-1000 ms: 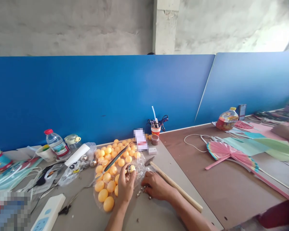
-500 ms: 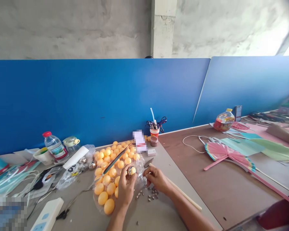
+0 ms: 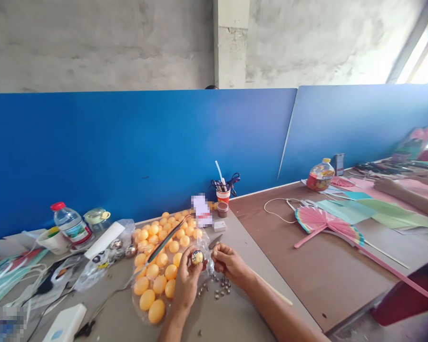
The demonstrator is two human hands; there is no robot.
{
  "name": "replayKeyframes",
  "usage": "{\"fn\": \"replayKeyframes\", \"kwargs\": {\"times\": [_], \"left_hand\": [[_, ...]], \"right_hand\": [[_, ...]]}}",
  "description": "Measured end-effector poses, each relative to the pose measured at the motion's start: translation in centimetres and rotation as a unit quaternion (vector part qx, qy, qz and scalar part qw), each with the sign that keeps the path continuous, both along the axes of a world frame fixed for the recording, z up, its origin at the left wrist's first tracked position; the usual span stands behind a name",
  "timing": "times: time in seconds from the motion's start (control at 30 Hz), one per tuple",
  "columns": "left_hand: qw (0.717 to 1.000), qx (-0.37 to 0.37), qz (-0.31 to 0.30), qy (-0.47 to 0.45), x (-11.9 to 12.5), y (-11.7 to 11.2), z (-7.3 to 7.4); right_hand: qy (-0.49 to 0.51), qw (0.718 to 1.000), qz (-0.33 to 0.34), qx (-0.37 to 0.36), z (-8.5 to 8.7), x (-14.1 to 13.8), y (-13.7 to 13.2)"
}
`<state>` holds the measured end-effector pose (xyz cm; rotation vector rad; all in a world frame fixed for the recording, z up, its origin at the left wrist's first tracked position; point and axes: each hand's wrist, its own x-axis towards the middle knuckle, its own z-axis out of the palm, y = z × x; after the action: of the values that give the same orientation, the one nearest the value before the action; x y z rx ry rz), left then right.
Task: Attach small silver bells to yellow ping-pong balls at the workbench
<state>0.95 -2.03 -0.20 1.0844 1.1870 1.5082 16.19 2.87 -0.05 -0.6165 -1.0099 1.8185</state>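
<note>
My left hand (image 3: 185, 282) grips a small ball (image 3: 197, 257), its surface partly covered in shiny silver pieces with a pale yellow patch showing. Just right of it my right hand (image 3: 231, 266) is closed in a pinch, fingertips apart from the ball; whatever is between them is too small to make out. Several small silver beads (image 3: 223, 287) lie scattered on the table below my right hand. Beside my left hand a clear plastic bag (image 3: 137, 304) holds many orange balls (image 3: 153, 271), and a slender dark tool (image 3: 166, 242) lies across it.
A pointed blade (image 3: 216, 241) and a wooden stick (image 3: 276, 290) lie by my right hand. Behind stand a cup of tools (image 3: 223, 195) and a small brown jar (image 3: 222, 209). Left are silver balls (image 3: 131, 251), a bottle (image 3: 73, 225) and a power strip (image 3: 66, 323). Right lies a pink fan (image 3: 328, 221); a co-worker's arm (image 3: 403, 192) is beyond.
The view has turned slightly right. My right fingertips have risen from near the beads, and the ball has turned slightly in my left hand. More of the co-worker's arms shows.
</note>
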Motion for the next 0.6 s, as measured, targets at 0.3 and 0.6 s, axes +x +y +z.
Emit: {"fn": "replayKeyframes", "kwargs": {"times": [0.3,0.6], "left_hand": [[0.998,0.003,0.01,0.063,-0.29,0.43,-0.71],[0.999,-0.034,-0.033,0.012,-0.03,0.38,-0.99]], "right_hand": [[0.013,1.0,-0.02,-0.005,-0.48,-0.23,0.4],[0.011,0.999,0.036,-0.022,-0.58,-0.08,0.46]]}}
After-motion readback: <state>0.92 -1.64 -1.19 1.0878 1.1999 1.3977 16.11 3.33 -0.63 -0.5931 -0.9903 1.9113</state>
